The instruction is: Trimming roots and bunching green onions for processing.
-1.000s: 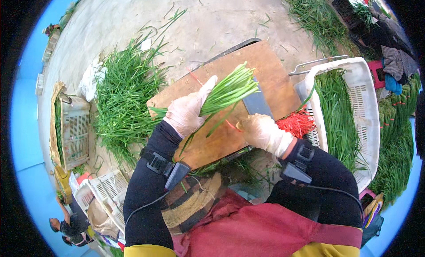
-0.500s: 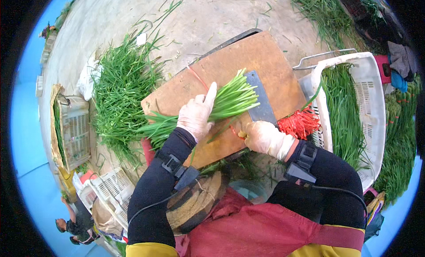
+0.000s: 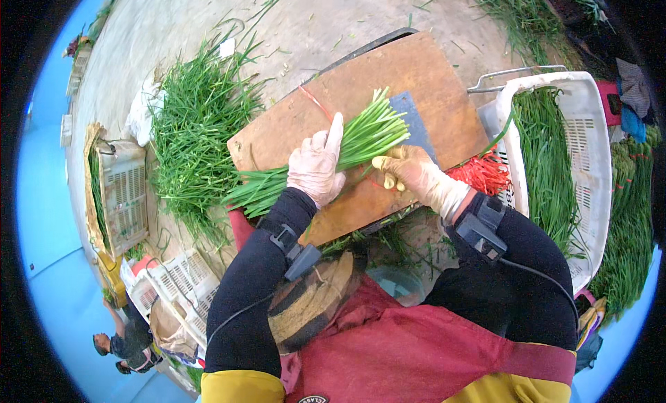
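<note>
while snug around green stalks [image 3: 374, 131], left fingers [image 3: 320, 140] near half-curled right fingers [image 3: 390, 181] (their hold unclear)

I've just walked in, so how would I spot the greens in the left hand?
Find the brown board in the middle. On it, the left hand holds a bunch of green stalks. Unlike the messy heap further left, its pale ends sit together, pointing right.
</note>
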The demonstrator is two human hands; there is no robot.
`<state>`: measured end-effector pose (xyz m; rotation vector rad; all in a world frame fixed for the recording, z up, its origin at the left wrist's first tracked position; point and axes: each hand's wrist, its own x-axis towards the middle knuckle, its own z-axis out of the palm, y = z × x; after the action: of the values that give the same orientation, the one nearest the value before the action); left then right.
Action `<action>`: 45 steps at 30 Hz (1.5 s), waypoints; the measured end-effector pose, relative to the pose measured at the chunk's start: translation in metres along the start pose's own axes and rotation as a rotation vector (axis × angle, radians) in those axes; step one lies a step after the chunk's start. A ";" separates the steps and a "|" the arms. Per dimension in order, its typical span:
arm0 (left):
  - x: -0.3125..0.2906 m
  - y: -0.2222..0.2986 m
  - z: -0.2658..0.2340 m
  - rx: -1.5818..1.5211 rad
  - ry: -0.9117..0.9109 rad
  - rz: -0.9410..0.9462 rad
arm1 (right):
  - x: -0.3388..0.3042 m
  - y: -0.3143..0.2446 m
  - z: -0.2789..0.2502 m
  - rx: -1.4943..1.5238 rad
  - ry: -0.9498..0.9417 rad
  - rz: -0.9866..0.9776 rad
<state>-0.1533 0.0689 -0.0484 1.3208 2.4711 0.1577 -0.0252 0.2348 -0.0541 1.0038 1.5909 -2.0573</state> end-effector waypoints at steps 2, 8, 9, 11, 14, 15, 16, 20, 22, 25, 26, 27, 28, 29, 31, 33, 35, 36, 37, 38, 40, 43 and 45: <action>-0.001 -0.001 0.003 -0.006 0.040 0.014 | 0.011 0.009 -0.003 0.055 0.025 -0.006; 0.001 -0.002 0.006 0.065 0.044 0.004 | 0.000 0.003 -0.023 0.282 -0.190 -0.160; 0.003 0.000 0.006 0.061 0.050 0.010 | -0.004 0.000 -0.032 0.323 -0.303 -0.175; 0.002 -0.003 0.005 0.057 0.059 0.013 | -0.033 -0.029 -0.036 0.331 -0.411 -0.111; 0.004 0.001 0.003 0.071 0.023 -0.014 | -0.073 -0.054 -0.017 0.114 -0.525 -0.082; 0.004 0.002 0.001 0.076 0.026 -0.009 | -0.075 -0.046 -0.008 -0.049 -0.566 -0.092; 0.005 0.005 -0.004 0.067 0.005 -0.008 | -0.074 -0.027 -0.006 -0.515 -0.563 -0.449; 0.002 0.008 -0.018 0.053 -0.056 -0.033 | -0.045 -0.030 -0.022 -0.588 -0.227 -0.670; 0.003 0.016 -0.025 0.018 -0.096 -0.088 | 0.005 -0.032 -0.047 -0.217 -0.061 -0.673; 0.003 0.021 -0.023 0.044 -0.018 -0.024 | 0.068 -0.038 -0.082 -0.102 0.121 -0.823; 0.003 0.023 -0.026 0.067 -0.060 -0.063 | 0.085 -0.032 -0.084 -0.086 0.201 -0.885; 0.006 0.027 -0.026 0.063 -0.053 -0.051 | 0.091 -0.030 -0.087 -0.092 0.214 -0.888; 0.010 0.030 -0.025 0.069 -0.036 -0.027 | 0.099 -0.027 -0.091 -0.112 0.203 -0.751; 0.006 0.025 -0.022 0.085 -0.032 -0.036 | 0.103 -0.035 -0.074 -0.117 0.157 -0.606; 0.004 0.022 -0.018 0.084 -0.076 -0.066 | 0.088 -0.032 -0.060 -0.119 0.064 -0.636; 0.004 0.023 -0.011 0.078 -0.011 -0.007 | 0.085 -0.031 -0.059 -0.170 0.010 -0.677; 0.005 0.026 -0.009 0.067 -0.002 0.007 | 0.084 -0.031 -0.062 -0.010 0.042 -0.652; 0.007 0.026 -0.011 0.060 0.004 -0.003 | 0.074 -0.038 -0.056 0.102 -0.051 -0.547; 0.012 0.030 -0.014 0.050 0.013 0.008 | 0.065 -0.044 -0.056 0.214 -0.122 -0.448; 0.017 0.029 -0.014 0.010 0.039 0.028 | 0.107 -0.013 -0.062 -0.260 0.118 -0.933; 0.011 0.019 -0.014 0.009 -0.002 -0.045 | 0.098 -0.025 -0.038 -0.099 0.072 -0.732; 0.005 0.011 -0.001 0.016 0.001 -0.076 | 0.087 -0.050 -0.050 0.014 0.018 -0.532; 0.007 0.014 0.007 0.026 0.031 -0.043 | 0.080 -0.054 -0.068 -0.069 0.047 -0.338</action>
<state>-0.1432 0.0821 -0.0528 1.2844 2.5330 0.1371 -0.0936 0.3269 -0.0820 0.8092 1.9540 -2.1850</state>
